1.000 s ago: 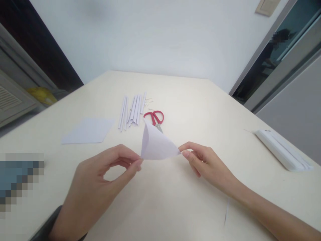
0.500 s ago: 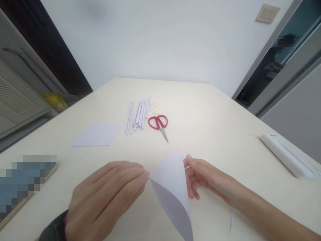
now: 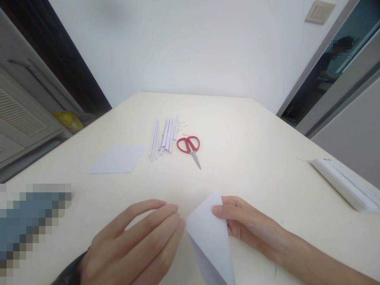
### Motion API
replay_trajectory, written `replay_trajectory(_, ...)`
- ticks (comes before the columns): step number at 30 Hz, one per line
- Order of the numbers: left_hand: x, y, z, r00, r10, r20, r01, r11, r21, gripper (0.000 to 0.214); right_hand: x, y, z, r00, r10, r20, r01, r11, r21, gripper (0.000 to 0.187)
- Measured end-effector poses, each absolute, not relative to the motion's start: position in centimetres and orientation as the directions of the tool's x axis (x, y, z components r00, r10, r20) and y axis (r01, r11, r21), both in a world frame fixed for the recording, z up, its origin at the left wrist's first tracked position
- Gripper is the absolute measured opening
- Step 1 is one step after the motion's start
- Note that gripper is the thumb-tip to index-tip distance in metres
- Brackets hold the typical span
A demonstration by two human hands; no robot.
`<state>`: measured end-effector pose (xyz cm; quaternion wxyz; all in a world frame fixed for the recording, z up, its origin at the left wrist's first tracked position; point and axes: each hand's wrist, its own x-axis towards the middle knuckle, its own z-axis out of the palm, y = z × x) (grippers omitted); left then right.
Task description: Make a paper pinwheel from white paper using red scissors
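Observation:
A sheet of white paper [image 3: 208, 229], folded over on itself, is held above the near part of the table. My right hand [image 3: 246, 217] grips its right edge, thumb on top and the other fingers behind. My left hand [image 3: 139, 241] is at the paper's left corner, its fingers pressed together with the tips on that corner; the thumb is hidden. Beyond the hands lie red-handled scissors [image 3: 189, 147], blades pointing toward me. Rolled white paper tubes [image 3: 166, 136] lie just left of the scissors. Another white sheet [image 3: 117, 159] rests flat on the left.
The pale table [image 3: 231, 158] reaches back to a white wall [image 3: 190, 47]. A white packet [image 3: 341, 184] lies at the right edge, and a blurred-out flat object [image 3: 29, 221] at the left. Behind the doorway at the upper right is a person [image 3: 329, 59].
My right thumb has come over the front of the paper and pressed onto it. The paper's fold has flattened and narrowed. Both hands have shifted slightly nearer to me.

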<state>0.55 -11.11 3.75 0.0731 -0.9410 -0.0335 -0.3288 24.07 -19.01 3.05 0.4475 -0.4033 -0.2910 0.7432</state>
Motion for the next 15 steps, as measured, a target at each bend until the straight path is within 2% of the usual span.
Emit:
replay_trajectory(7,0.57,-10.87,4.16,0.801,-0.055,0.596,0.079,-0.977,-0.196,0.03,24.29,-18.94,3.56,-0.244,0.91,-0.334,-0.356,-0.405,-0.842,0.025)
replay_trajectory(11,0.76,-11.26,4.07,0.791,0.0,0.611,0.115,-0.982,-0.15,0.03,24.34,-18.8,3.72,-0.188,0.931,-0.314,-0.282,-0.357,-0.89,0.028)
replay_trajectory(15,0.86,-11.16,3.76,0.787,-0.001,0.617,0.096,-0.988,-0.124,0.033,24.39,-18.56,3.78,-0.124,0.954,-0.272,-0.206,-0.293,-0.934,0.028)
